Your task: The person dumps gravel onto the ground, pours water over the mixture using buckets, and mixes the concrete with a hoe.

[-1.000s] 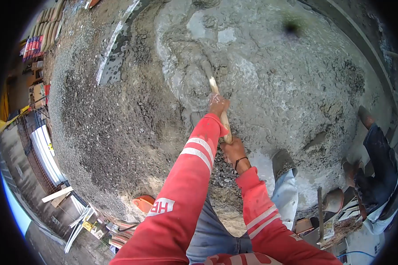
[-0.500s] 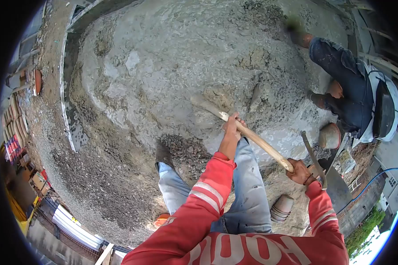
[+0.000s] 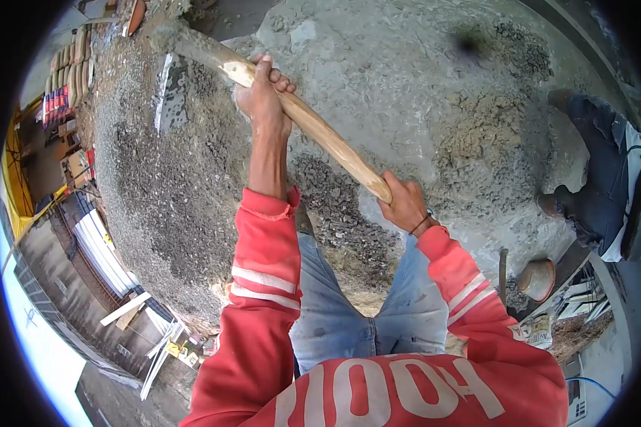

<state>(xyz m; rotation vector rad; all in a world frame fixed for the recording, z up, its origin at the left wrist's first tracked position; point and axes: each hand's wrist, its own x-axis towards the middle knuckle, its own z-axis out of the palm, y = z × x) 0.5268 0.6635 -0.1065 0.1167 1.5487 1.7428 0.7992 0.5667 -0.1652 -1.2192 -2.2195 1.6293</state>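
Observation:
A long wooden tool handle [image 3: 327, 139] slants across the view, its butt end at the lower right. Toward the upper left it turns grey with cement, and whatever head it carries is blurred there, so I cannot tell its kind. My left hand [image 3: 262, 99] is closed around the upper part of the handle, arm stretched forward. Near the butt end, my right hand [image 3: 406, 205] grips it too. Beneath lies a wide spread of wet grey concrete [image 3: 367, 78], with dark gravel [image 3: 335, 196] between my legs.
At the right edge stands another person [image 3: 602, 171] in dark trousers, boots in the mix. A bucket [image 3: 536, 279] sits below that person's legs. Loose gravel [image 3: 178, 192] covers the left. Stacked bags [image 3: 71, 64] and white pipes [image 3: 105, 249] lie farther left.
Both hands have swung the tool up and to the left, out of the concrete's middle toward the upper left edge. My view has turned left as well.

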